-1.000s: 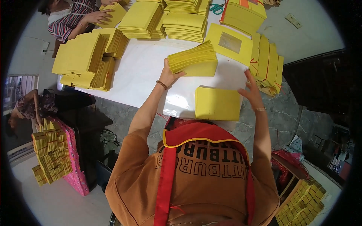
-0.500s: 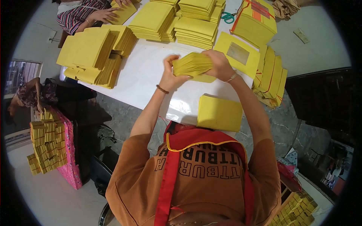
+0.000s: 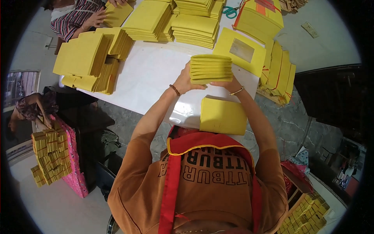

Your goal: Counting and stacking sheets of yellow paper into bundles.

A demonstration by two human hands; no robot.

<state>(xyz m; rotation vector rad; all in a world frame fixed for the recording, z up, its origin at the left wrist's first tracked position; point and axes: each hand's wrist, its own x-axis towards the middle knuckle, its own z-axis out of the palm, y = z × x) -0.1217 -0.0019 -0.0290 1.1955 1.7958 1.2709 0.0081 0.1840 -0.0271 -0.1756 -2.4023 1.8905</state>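
Between my two hands is a thick stack of yellow envelopes (image 3: pixel 210 69), its layered edges facing me above the white table (image 3: pixel 150 72). My left hand (image 3: pixel 187 82) grips the stack's left side, thumb along the near bottom edge. My right hand (image 3: pixel 230 83) closes on the right side, its thumb also at the bottom; the other fingers are mostly hidden behind the stack. Closer to me, a flat yellow envelope pile (image 3: pixel 223 116) lies at the table's front edge. Just beyond my right hand rests a yellow envelope with a clear window (image 3: pixel 242 50).
Stacked yellow envelopes stand at the left (image 3: pixel 80 54) and far side (image 3: pixel 146 19). Green-handled scissors (image 3: pixel 230 12) lie near a red-tied bundle (image 3: pixel 260 21). More tied bundles (image 3: pixel 278 74) line the right edge. A co-worker's hand (image 3: pixel 95 18) touches an envelope at the far left.
The stack has gone from tilted and fanned to squared, edges facing me. My right hand has moved from its top to its right side. The view has shifted slightly.
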